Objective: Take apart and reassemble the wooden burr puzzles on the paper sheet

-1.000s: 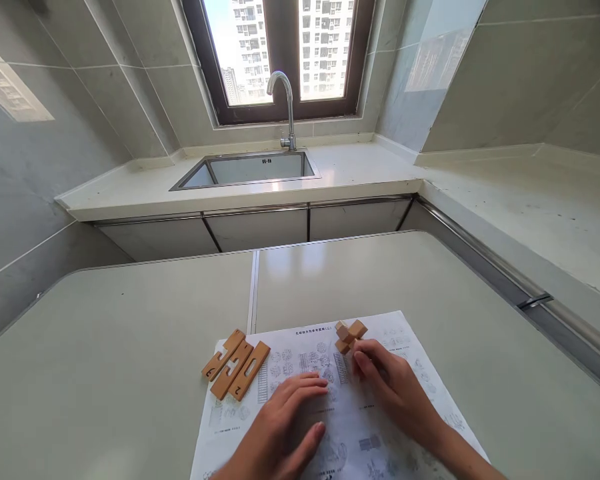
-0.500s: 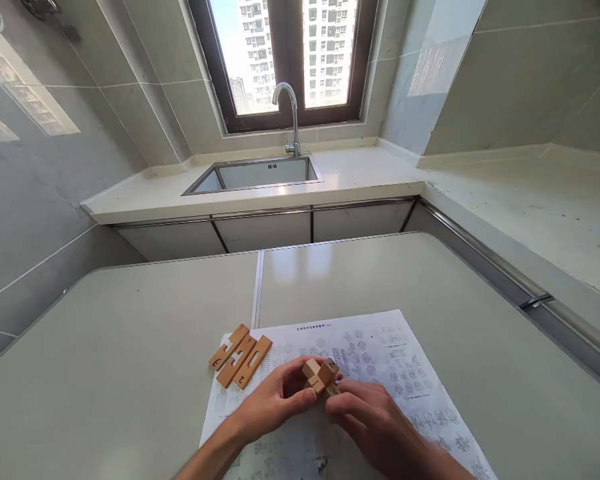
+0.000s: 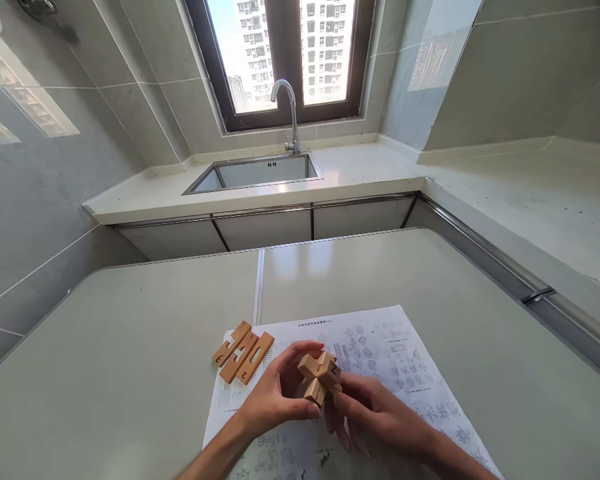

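Held up over the printed sheet is a wooden burr puzzle (image 3: 320,377), its light-brown bars crossing one another, one end marked with a dark figure. My left hand (image 3: 285,390) curls round its left side, thumb below and fingers behind. From the right, my right hand (image 3: 370,407) pinches a lower right bar between thumb and forefinger, the other fingers hanging loosely beneath. Left of the hands, three flat wooden pieces with cut-outs and numbers lie side by side: a left piece (image 3: 223,352), a middle piece (image 3: 239,360) and a right piece (image 3: 260,350) with a long slot.
The instruction sheet (image 3: 380,327), covered with small diagrams, lies under the hands on a pale table (image 3: 130,347) with a seam. Beyond stand a white counter (image 3: 350,167), a sink (image 3: 260,173), a faucet (image 3: 293,120) and a window. Another counter (image 3: 540,187) runs along the right.
The burr puzzle has turned slightly in my hands, showing more of its crossed bars. My right hand has shifted, its lower fingers now loosened and extended. The flat pieces stay put.
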The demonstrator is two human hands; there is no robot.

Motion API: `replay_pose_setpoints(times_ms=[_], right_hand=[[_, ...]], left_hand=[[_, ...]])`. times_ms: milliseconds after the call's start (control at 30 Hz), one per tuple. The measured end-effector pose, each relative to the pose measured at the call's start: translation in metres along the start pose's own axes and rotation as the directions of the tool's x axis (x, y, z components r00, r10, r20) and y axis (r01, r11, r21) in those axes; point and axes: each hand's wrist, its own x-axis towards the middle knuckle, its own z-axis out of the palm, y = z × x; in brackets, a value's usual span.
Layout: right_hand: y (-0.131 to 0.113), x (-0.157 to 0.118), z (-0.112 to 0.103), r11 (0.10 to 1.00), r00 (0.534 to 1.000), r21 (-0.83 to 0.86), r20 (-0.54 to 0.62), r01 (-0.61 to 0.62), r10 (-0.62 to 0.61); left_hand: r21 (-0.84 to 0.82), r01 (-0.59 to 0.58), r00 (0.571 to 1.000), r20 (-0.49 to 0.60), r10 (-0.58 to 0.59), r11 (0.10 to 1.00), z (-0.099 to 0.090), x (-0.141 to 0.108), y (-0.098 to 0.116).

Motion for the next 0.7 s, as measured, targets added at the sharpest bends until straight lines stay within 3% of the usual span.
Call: replay_pose_setpoints(times_ms=[400,700], right_hand=[[-0.015,0.0,0.005,0.993,0.993,-0.005,0.005,-0.116,0.116],[-0.018,0.003,0.01,0.989,0.994,-0.149,-0.106,-0.014,-0.002]], left_hand=[[0.145,0.028,1.0,0.002,-0.029,0.989,-0.002,-0.005,-0.004],[0.192,0.005,0.999,-0.039,0.002,0.981,-0.003,-0.007,-0.007]])
